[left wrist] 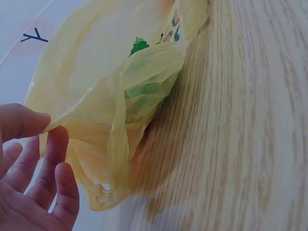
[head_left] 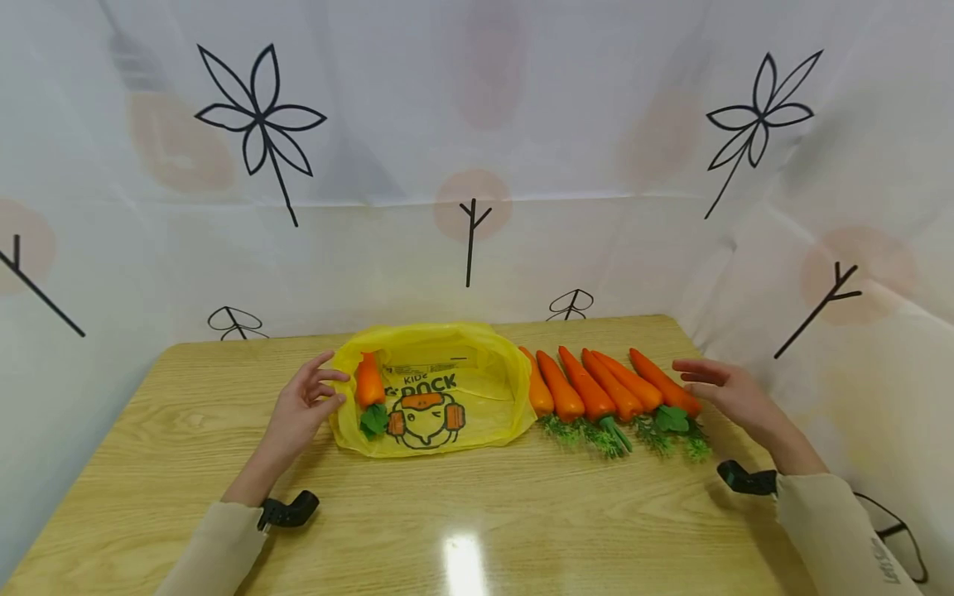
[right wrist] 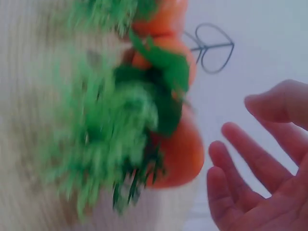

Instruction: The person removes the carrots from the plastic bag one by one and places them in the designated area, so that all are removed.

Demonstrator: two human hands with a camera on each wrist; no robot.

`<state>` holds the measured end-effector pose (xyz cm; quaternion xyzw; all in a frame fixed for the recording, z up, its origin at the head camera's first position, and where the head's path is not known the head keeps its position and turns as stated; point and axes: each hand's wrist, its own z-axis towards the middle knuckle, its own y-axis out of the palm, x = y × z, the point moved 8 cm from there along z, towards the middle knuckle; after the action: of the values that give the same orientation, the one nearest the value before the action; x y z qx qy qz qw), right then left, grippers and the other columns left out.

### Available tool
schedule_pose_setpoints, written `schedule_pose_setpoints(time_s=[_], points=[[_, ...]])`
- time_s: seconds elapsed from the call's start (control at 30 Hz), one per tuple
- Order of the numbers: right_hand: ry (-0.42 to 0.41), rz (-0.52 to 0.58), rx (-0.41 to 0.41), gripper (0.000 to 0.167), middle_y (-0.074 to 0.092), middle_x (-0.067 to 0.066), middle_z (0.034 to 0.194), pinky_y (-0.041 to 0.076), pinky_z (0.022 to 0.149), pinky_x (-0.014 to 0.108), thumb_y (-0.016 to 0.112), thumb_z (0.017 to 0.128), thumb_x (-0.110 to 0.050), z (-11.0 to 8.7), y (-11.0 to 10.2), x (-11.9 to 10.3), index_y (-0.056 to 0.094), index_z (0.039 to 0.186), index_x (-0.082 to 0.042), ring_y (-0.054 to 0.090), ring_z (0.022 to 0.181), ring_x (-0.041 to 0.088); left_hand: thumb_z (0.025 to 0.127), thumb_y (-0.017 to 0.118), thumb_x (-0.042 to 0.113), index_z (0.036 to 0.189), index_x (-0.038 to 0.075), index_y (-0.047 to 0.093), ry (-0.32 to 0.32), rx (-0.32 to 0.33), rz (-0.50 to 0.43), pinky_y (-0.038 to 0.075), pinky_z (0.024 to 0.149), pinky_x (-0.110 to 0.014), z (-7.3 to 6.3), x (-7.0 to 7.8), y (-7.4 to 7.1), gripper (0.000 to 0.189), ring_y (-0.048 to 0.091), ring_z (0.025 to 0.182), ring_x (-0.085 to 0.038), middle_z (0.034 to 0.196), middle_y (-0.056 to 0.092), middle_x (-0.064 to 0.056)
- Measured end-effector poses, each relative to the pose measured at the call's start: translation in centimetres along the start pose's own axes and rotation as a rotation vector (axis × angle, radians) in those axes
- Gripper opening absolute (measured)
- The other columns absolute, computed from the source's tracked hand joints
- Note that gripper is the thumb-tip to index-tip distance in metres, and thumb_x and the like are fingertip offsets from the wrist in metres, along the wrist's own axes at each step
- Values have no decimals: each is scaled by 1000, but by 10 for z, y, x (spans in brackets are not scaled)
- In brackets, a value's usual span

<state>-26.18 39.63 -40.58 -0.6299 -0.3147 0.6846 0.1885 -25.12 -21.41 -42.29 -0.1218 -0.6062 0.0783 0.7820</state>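
A yellow plastic bag (head_left: 447, 426) lies on its side with its mouth spread wide, printed with a cartoon face. Inside it, along the left wall, sits an orange carrot (head_left: 370, 381) with green leaves. My left hand (head_left: 304, 401) pinches the bag's left edge between thumb and forefinger, as the left wrist view shows. To the right of the bag, several carrots (head_left: 596, 393) lie side by side, leafy tops toward me. My right hand (head_left: 734, 401) is beside the rightmost carrot (head_left: 663, 381), fingers apart and holding nothing; a gap separates them in the right wrist view.
A light wooden table (head_left: 417, 505) carries everything. Behind it and at the right hangs a pale cloth (head_left: 373, 265) with line-drawn plants. Black wrist mounts (head_left: 291, 509) sit at both sleeves.
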Motion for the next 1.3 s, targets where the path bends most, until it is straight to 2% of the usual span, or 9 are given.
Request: schedule_pose_setpoints(time_s=[0.1,0.17,0.23,0.33,0.4,0.63,1.07,1.17,1.3], points=[[-43,-25,57,44,54,25,137,45,82,13,58,102,-22,1,1,-13,54,139,1,57,115,14,94,63,-4,154,12,35,-1,-3,-3,51,75,-22,0,1,0,68,58,92,-19,123,60,-22],[-66,-18,69,42,56,24,135,46,82,14,59,102,-20,1,5,-23,56,138,1,56,113,9,94,63,-4,154,12,35,0,-5,-6,51,75,-22,0,1,0,68,58,92,-19,123,60,-22],[-90,12,62,41,55,24,136,48,82,17,59,102,-17,2,11,-32,55,138,2,56,115,16,95,63,-4,154,13,36,-2,-6,-9,51,75,-22,0,2,0,68,58,92,-19,123,60,-22],[-125,65,30,39,53,27,136,51,83,22,58,101,-11,6,27,-45,55,137,5,54,119,37,95,63,-3,154,13,36,-2,-8,-11,51,75,-22,0,2,0,68,57,92,-20,124,60,-22],[-139,75,20,38,55,26,135,52,82,23,59,101,-9,9,38,-53,56,136,4,54,118,42,95,63,-3,154,13,36,-1,-9,-12,51,76,-22,0,2,0,67,57,93,-20,124,60,-22],[-167,58,19,32,63,21,126,55,75,30,64,97,-6,17,76,-82,64,128,0,65,104,35,95,63,-4,154,13,35,-1,-12,-16,52,76,-24,0,2,0,67,58,93,-20,124,59,-23],[-320,94,-18,25,69,10,116,54,80,36,65,95,-3,31,137,-136,71,119,-8,65,99,28,96,62,-3,154,12,35,0,-21,-11,51,75,-25,-1,-1,3,66,58,91,-17,124,59,-23],[-348,110,-43,25,69,11,115,55,78,35,65,94,-1,35,151,-148,71,118,-7,65,98,27,96,62,-4,154,12,35,4,-18,-13,51,75,-24,-1,-1,3,66,58,91,-17,123,59,-24],[-397,118,-78,25,68,17,115,55,83,37,64,94,-1,42,170,-167,70,119,-4,65,102,29,96,61,-4,154,12,35,11,-20,-16,52,75,-24,-1,-2,3,66,58,91,-17,123,59,-24]])
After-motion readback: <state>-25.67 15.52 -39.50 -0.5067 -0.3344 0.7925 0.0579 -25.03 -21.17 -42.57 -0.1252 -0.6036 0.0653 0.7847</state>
